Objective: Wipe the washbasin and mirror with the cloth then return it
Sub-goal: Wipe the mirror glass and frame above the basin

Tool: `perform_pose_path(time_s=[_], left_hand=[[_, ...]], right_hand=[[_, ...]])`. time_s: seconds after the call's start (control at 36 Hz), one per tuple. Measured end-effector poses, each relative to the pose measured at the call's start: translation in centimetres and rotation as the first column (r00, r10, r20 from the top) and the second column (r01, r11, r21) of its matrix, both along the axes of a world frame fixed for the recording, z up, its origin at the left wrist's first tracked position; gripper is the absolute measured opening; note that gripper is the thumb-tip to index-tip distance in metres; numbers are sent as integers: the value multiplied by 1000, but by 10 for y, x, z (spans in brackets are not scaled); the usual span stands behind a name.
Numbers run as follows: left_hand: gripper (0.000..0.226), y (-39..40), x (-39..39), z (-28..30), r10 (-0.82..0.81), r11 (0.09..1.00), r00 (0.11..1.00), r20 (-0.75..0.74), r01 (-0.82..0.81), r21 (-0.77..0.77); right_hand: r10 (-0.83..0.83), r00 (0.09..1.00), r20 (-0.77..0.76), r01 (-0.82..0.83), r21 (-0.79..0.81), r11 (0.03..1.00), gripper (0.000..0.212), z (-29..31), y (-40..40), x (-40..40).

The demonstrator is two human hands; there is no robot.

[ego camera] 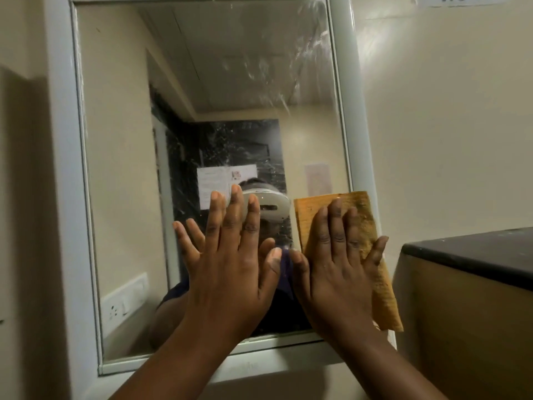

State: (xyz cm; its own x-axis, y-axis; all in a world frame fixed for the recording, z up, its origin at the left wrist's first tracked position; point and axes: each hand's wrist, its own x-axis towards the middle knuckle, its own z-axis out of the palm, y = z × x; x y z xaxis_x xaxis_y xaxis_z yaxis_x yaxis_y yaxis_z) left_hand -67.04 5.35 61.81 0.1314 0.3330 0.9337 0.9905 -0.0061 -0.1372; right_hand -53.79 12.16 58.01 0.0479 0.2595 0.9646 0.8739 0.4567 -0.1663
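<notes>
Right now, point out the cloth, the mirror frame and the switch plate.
cloth (362, 210): head view, upper right part, above the fingers.
mirror frame (344, 82): head view, right upright.
switch plate (124, 300): head view, its reflection in the mirror's lower left.

Mirror glass: the rectangular wall mirror is glossy and reflective, with whitish smears and streaks across its upper right and middle.
Mirror frame: the pale white frame looks like smooth, satin-finished plastic or painted metal; which, I cannot tell.
Cloth: the orange-yellow rectangular cloth, at the mirror's lower right corner, is matt, with dark stains.
Counter top: right of the mirror, the black slab looks smooth, dull and dusty.
</notes>
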Motion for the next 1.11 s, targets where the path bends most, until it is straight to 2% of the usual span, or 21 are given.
perform_pose_path(time_s=[0.17, 0.31, 0.42, 0.53, 0.75, 0.92, 1.11], left_hand=[[66, -6, -4, 4, -25, 1000, 999, 48, 25, 4], [64, -14, -7, 2, -12, 1000, 998, 65, 12, -2], [63, -16, -16, -2, 16, 1000, 998, 65, -15, -9], [65, -17, -22, -10, 22, 999, 998, 66, -20, -31], [63, -23, -42, -33, 66, 996, 995, 68, -62, -70], [63, -25, -45, -34, 63, 996, 996, 62, -58, -72], [64, -29, -44, -43, 27, 998, 997, 66, -23, -66]], right_hand=[[67, 987, 148, -76, 58, 995, 63, 1, -11, -32], [34, 976, 217, -51, 75, 996, 76, -1, -16, -59], [58, 983, 174, -67, 49, 997, 75, -5, -19, -66], [108, 992, 60, -108, -2, 994, 58, -20, -22, -61], [92, 989, -116, -103, -100, 990, 63, -46, -25, -59], [96, 985, -143, -110, -96, 989, 61, -41, -25, -64], [154, 986, -62, -161, -118, 980, 59, -67, -32, -61]])
